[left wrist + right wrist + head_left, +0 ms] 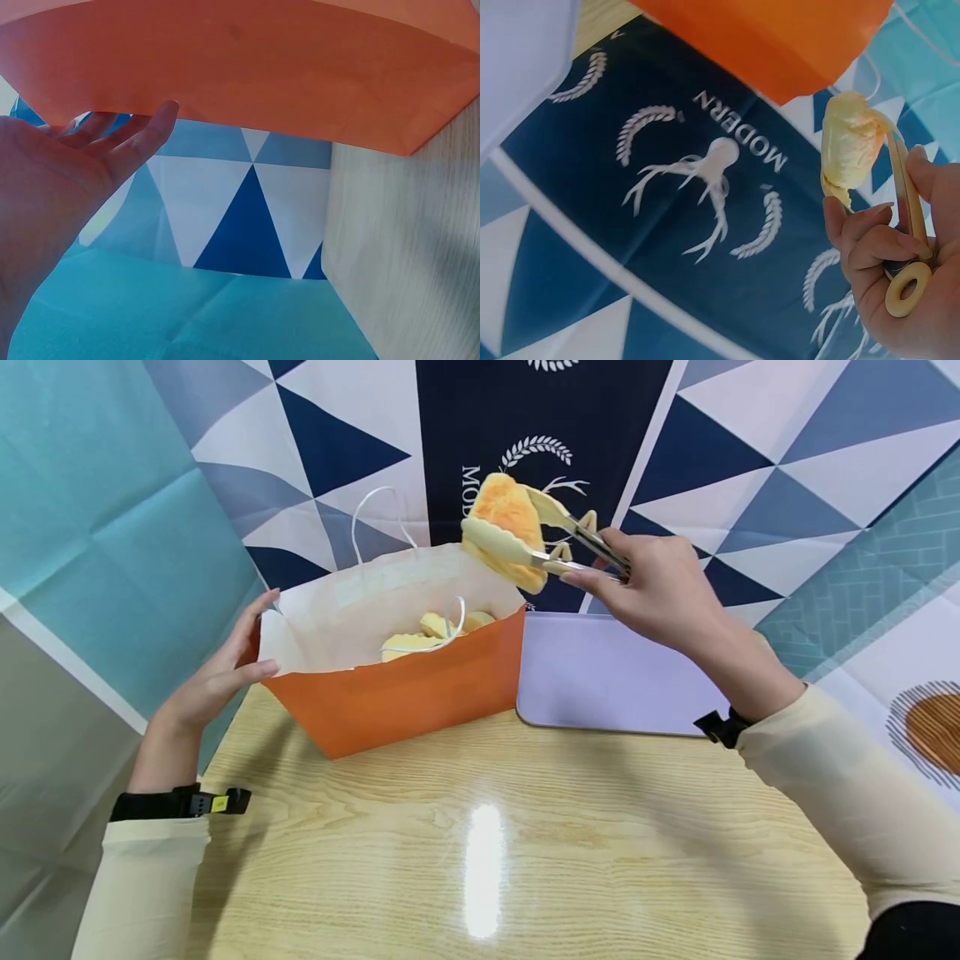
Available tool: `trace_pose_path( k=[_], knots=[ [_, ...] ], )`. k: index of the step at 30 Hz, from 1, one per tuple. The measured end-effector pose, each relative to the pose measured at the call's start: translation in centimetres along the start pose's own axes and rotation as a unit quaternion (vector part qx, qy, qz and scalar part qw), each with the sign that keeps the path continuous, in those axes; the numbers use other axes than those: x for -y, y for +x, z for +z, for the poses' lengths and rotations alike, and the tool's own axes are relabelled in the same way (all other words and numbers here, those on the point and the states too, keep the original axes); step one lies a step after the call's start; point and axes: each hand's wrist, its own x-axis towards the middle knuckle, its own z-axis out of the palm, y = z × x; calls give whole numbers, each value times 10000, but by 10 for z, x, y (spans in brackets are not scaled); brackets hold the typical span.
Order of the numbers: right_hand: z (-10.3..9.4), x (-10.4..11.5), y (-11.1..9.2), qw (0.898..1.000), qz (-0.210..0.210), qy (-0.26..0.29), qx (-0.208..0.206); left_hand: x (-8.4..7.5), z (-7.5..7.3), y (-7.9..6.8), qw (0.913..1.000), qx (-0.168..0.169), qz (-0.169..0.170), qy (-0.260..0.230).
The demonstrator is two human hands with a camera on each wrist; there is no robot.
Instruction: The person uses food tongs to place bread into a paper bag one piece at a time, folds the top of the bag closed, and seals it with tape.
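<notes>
My right hand (663,589) grips a pair of tongs (555,553) with cream-coloured tips and metal arms. Between the tips is a golden-topped piece of bread (501,522), raised above the right end of an orange paper bag (420,689). The right wrist view shows the bread's paler side (851,142) and my fingers curled round the tongs. At the bag's left end, my left hand (213,681) holds its side near the rim, thumb toward the front and fingers toward the back. Several pale bread pieces (408,645) lie inside the white-lined bag, partly hidden by its front wall.
A lilac tray (615,681) lies on the wood-grain table (390,843), right of the bag. White cord handles (354,531) rise from the bag's rim. A patterned cloth (345,435) stands close behind the bag and tray.
</notes>
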Motion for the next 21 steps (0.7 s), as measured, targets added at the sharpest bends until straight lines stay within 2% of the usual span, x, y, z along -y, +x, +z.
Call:
trace_pose_path(
  k=[11,15,21],
  knots=[
    [12,40,21,9947,-989,196,-208,0,0,0,10000,-46,-36,41],
    [18,54,26,9917,-1237,295,-169,0,0,0,9999,-67,-80,87],
    [26,74,34,9890,-1432,347,97,1,0,0,9999,-40,-68,81]
  ],
)
